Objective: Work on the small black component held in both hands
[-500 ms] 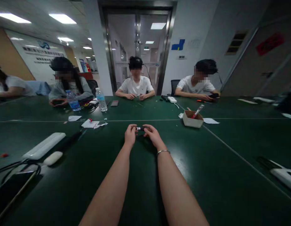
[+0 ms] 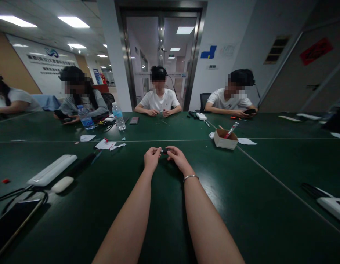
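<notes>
A: Two hands, left hand (image 2: 151, 158) and right hand (image 2: 178, 157), pinch one small dark cylindrical part (image 2: 164, 150), mid-table over the dark green tabletop (image 2: 241, 190).

B: Judging by that, keep fingertips close and twist gently.

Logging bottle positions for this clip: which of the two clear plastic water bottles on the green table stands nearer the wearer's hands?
The clear plastic water bottle with the white cap, standing right of the blue-labelled bottle, which is beside a seated person.
</notes>
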Demonstrator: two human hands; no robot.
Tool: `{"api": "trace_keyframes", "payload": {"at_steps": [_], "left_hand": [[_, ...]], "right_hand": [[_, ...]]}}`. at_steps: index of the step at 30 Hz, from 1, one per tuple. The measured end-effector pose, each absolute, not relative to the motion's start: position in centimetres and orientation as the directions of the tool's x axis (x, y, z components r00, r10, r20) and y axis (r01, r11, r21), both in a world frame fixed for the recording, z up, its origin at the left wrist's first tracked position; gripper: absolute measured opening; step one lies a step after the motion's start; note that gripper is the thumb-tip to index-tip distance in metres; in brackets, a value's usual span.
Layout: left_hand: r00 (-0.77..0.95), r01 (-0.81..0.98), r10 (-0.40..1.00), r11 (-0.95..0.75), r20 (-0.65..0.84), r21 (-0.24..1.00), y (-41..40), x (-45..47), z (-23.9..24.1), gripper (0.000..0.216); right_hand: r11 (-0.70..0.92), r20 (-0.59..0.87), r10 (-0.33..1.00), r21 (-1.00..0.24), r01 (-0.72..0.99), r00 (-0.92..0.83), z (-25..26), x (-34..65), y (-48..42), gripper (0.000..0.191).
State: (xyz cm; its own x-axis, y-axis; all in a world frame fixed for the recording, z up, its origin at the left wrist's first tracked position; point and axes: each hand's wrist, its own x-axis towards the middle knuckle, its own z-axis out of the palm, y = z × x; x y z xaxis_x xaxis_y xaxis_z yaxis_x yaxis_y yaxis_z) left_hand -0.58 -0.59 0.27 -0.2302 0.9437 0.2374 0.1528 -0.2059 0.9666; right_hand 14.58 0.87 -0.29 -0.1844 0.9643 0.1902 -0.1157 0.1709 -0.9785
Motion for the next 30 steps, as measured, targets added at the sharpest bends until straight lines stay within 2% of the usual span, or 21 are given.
{"api": "trace_keyframes", "payload": {"at_steps": [9, 18, 20, 24, 27, 30], "left_hand": [[-0.296, 0.438, 0.938, -0.035, 0.180, 0.898, -2.2, -0.7, 1.8, 0.049], [-0.325, 0.421, 0.942, 0.063, 0.086, 0.905, -2.4, -0.6, 2.3, 0.061], [-0.338, 0.350, 0.936, 0.031, 0.095, 0.936, -2.1, -0.6, 2.0, 0.058], [-0.271, 0.176, 0.931, -0.202, 0.245, 0.963, -1.1, -0.5, 0.9, 0.032], [-0.159, 0.130, 0.918, -0.346, 0.364, 0.929, -0.5, -0.3, 0.2, 0.034], [-0.113, 0.137, 0.900, -0.405, 0.420, 0.904, -0.2, -0.3, -0.2, 0.029]], "right_hand": [[0.181, 0.202, 0.946, -0.978, -0.106, -0.253, 0.3, 14.5, 0.3, 0.032], [0.190, 0.215, 0.950, -0.974, -0.124, -0.227, 0.3, 14.5, 0.3, 0.033], [0.183, 0.204, 0.963, -0.975, -0.126, -0.179, 0.1, 14.6, 0.5, 0.034], [0.150, 0.169, 0.979, -0.976, -0.158, -0.115, -0.1, 14.6, 0.7, 0.038], [0.130, 0.149, 0.985, -0.973, -0.191, -0.088, -0.2, 14.5, 0.8, 0.041], [0.123, 0.142, 0.986, -0.972, -0.198, -0.085, -0.2, 14.5, 0.8, 0.041]]}}
